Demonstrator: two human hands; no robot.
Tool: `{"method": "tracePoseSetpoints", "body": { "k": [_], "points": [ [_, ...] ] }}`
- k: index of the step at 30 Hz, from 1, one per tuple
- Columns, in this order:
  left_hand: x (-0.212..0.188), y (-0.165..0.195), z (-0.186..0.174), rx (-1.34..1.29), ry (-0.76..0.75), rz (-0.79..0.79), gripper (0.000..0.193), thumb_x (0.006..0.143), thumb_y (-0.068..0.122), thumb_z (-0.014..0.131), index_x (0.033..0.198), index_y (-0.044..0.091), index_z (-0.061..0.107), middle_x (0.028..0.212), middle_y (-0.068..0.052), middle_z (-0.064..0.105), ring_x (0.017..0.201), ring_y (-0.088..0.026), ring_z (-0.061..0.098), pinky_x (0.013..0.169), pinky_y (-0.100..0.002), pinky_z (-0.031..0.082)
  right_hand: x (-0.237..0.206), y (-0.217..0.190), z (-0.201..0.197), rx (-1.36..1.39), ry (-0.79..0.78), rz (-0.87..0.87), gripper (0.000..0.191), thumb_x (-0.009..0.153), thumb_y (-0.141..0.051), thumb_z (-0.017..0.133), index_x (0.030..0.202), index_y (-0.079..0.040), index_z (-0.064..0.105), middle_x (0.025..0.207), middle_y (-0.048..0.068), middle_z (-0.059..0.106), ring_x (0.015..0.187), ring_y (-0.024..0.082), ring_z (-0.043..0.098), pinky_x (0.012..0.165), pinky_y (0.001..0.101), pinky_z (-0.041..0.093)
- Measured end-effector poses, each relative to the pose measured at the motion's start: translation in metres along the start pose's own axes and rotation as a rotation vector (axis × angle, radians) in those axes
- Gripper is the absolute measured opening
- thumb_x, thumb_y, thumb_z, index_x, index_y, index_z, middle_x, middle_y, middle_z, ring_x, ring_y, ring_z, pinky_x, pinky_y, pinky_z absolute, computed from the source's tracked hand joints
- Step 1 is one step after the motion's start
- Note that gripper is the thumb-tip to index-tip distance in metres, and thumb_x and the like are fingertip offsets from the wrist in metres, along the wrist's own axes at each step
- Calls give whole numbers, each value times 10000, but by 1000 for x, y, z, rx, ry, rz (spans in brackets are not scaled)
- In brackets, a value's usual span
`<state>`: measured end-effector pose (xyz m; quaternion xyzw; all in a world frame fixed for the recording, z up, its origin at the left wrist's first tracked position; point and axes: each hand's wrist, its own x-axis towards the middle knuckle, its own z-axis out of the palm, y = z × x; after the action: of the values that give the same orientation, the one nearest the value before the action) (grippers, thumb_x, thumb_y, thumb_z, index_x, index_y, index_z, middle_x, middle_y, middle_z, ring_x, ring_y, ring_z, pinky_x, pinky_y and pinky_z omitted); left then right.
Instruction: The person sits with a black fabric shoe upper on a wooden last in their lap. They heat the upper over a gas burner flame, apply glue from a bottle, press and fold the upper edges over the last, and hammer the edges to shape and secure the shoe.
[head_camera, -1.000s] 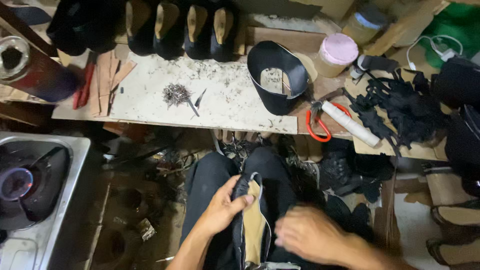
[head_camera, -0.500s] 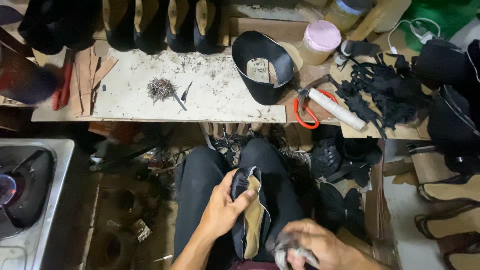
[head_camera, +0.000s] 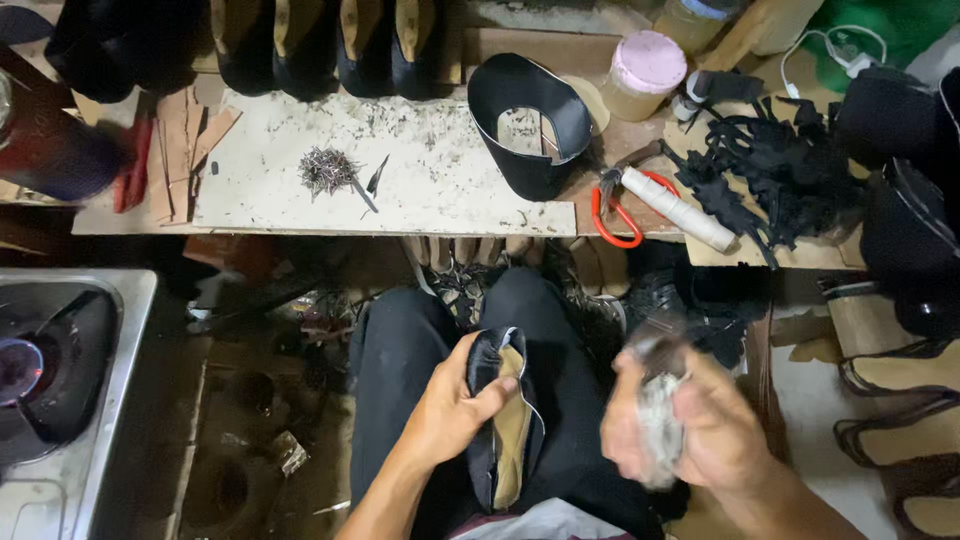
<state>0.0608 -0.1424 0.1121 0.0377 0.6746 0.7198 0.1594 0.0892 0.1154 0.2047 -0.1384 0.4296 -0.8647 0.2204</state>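
My left hand (head_camera: 455, 405) grips a dark shoe upper with a tan sole side (head_camera: 508, 420), held sole-up on my lap between my knees. My right hand (head_camera: 675, 420) is raised to the right of it, blurred by motion, closed around a greyish tool or wad (head_camera: 652, 418) that I cannot make out. A pile of small nails (head_camera: 326, 170) lies on the white board (head_camera: 430, 180) of the bench in front of me.
On the bench stand a curved black leather piece (head_camera: 530, 120), red-handled pliers (head_camera: 618, 215), a white roll (head_camera: 678, 208), a pink-lidded jar (head_camera: 645, 70), black leather scraps (head_camera: 770, 160) and a row of shoes (head_camera: 320, 45) at the back. A stove with a lit burner (head_camera: 45, 370) sits lower left.
My right hand has come up from beside the shoe, now closed on something grey and moving fast. My left hand keeps its hold on the shoe. The camera has tilted slightly.
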Motion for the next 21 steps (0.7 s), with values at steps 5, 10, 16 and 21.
{"method": "tracePoseSetpoints", "body": {
  "k": [5,10,16,21],
  "points": [
    [-10,15,12,20,28,35,441,853,106,685,1275,25,583,823,5,667,732,-63,594,688,-240,526,8,3,15,-232,-9,188,909,955,-81,719,1683,-214,190,982,99,583,687,155,605,583,313,498],
    [-21,28,25,219,44,-21,474,838,130,701,1296,81,595,770,-90,710,589,-165,612,590,-298,512,10,11,11,-834,151,831,390,909,-184,583,1279,-74,640,852,51,706,680,123,641,608,309,526],
    [-30,27,48,382,116,188,508,824,145,756,1294,62,583,838,-198,717,707,-352,690,660,-424,541,6,-6,-2,-940,45,780,379,817,-116,566,1174,-86,689,908,17,768,839,130,709,771,324,573],
    [-33,27,59,403,74,285,528,843,130,736,1318,35,524,936,-216,734,857,-429,711,759,-472,552,17,-35,3,-1178,-110,827,271,846,-109,571,1091,-39,663,843,151,709,797,253,653,737,417,525]
  ]
}}
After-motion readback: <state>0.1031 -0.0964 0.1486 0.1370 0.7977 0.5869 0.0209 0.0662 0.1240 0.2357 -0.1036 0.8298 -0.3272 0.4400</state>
